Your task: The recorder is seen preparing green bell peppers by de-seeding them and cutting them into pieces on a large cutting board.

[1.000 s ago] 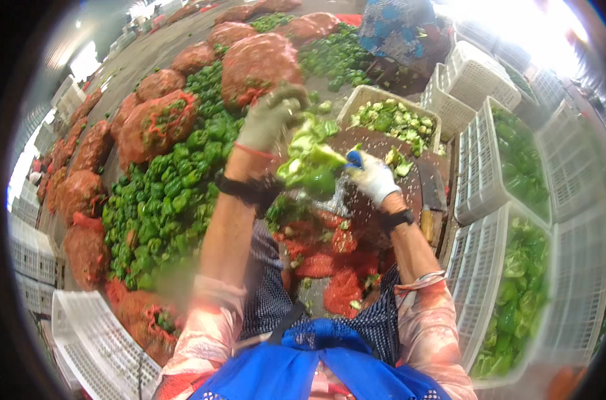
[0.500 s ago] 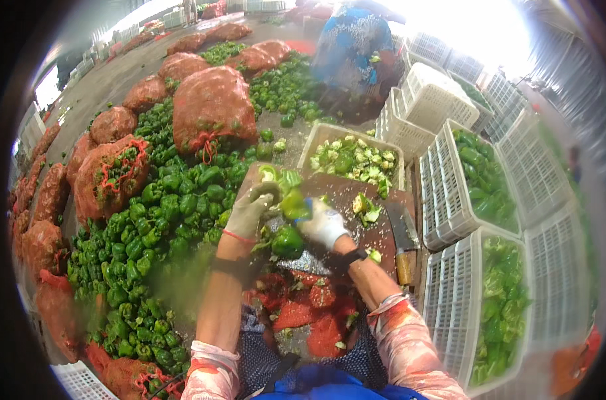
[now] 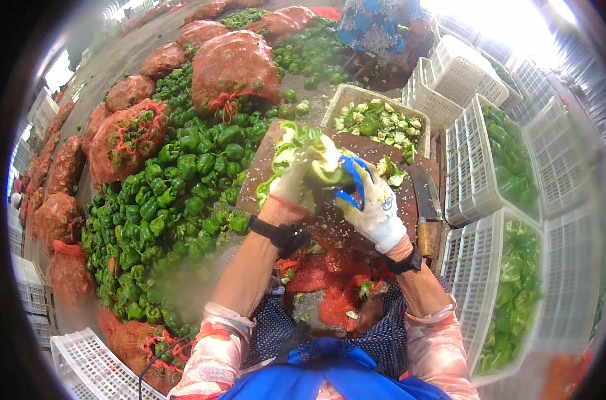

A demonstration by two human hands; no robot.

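Two hands, gloved, at a brown tabletop [image 3: 346, 220] strewn with white seeds. Left hand [image 3: 295, 181]: pale glove, black band [image 3: 275, 233] at the wrist; fingers grasping a cut green pepper [image 3: 327, 160], its pale inside exposed, held above the tabletop, other cut pieces [image 3: 267, 190] just beside the hand. Right hand [image 3: 373, 203]: white glove with blue fingertips, black strap [image 3: 406, 261] at the wrist; fingers released, thumb and forefinger parted, close to the pepper's right side; contact cannot be told. On the tabletop, right of the right hand: pepper scraps [image 3: 391, 171]; beyond them, one knife [image 3: 426, 197], wooden handle toward the wearer. Behind the tabletop: one pale crate [image 3: 327, 121] of pepper trimmings [image 3: 376, 123]. Left: a heap of whole green peppers [image 3: 163, 207], bordered by red mesh sacks [image 3: 235, 72]. Right: white crates [image 3: 471, 163] holding green peppers [image 3: 519, 273]. Below the tabletop: red netting [image 3: 309, 272]. Far side: another person [image 3: 376, 28] in blue patterned clothing. Lower left: one white crate [image 3: 93, 363].
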